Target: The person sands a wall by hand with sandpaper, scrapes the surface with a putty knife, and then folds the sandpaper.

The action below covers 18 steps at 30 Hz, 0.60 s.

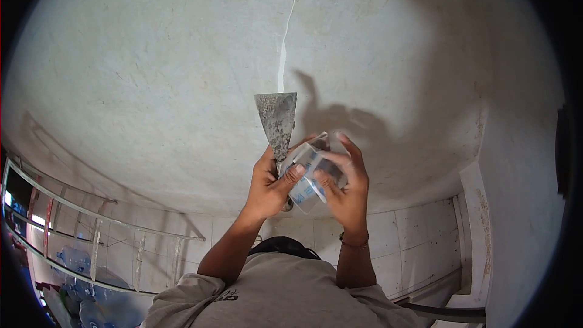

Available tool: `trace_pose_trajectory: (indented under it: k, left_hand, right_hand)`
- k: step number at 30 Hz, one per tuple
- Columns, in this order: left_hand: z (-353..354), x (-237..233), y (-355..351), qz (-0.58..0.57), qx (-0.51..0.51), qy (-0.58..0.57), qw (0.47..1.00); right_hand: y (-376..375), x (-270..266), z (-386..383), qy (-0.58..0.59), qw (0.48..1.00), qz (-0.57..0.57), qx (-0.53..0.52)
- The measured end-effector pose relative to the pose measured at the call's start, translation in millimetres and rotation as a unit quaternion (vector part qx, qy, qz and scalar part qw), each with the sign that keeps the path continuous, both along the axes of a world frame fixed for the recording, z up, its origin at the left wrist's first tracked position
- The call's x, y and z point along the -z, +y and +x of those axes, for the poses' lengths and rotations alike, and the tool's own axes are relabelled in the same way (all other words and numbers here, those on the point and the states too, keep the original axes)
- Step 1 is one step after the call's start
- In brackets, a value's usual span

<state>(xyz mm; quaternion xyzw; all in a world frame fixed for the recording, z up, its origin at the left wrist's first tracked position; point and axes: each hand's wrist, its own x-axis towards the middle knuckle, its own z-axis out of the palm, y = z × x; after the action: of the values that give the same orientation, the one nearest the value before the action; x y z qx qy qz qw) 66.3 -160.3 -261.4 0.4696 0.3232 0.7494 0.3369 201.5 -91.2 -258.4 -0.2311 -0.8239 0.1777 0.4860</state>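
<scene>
My left hand (268, 183) is closed around the handle of a putty knife (277, 115), its wide, grey-stained blade pointing up towards the wall. The same hand also pinches a clear plastic bag (305, 173) with blue print under its thumb. On the bag's right side is my right hand (348, 187), thumb and fingers closed on the plastic, some fingertips smeared by motion. What is inside the bag I cannot make out. Just above the blade, a white line of filler (282, 64) runs up the wall.
The pale plastered wall (182, 85) fills most of the view. At lower left stands a metal ladder-like frame (97, 249), with clear blue plastic bottles (76, 261) behind it. Tiles (419, 237) cover the lower part at right, and a dark pipe-like bar (449, 313) runs at bottom right.
</scene>
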Motion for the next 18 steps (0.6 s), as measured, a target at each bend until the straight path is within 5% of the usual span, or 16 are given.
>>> trace_pose_trajectory:
  k: [2, 3, 9, 18]
  left_hand:
    - [6.4, 1.8, -0.2, -0.01, -0.012, -0.017, 1.0]
    - [8.5, 3.0, 0.6, -0.01, -0.011, -0.017, 1.0]
    - [16.7, 7.9, 6.0, -0.028, -0.064, -0.059, 0.996]
    - [22.2, 13.5, 8.9, 0.005, -0.076, -0.024, 0.997]
  right_hand:
    - [0.7, 5.2, -5.9, 0.147, 0.972, -0.174, -0.054]
    - [-1.2, 9.5, -11.8, 0.189, 0.972, -0.137, -0.015]
    - [-3.6, 6.9, -0.7, 0.088, 0.988, -0.074, 0.099]
    - [3.6, -1.0, 5.1, 0.115, 0.986, -0.113, 0.04]
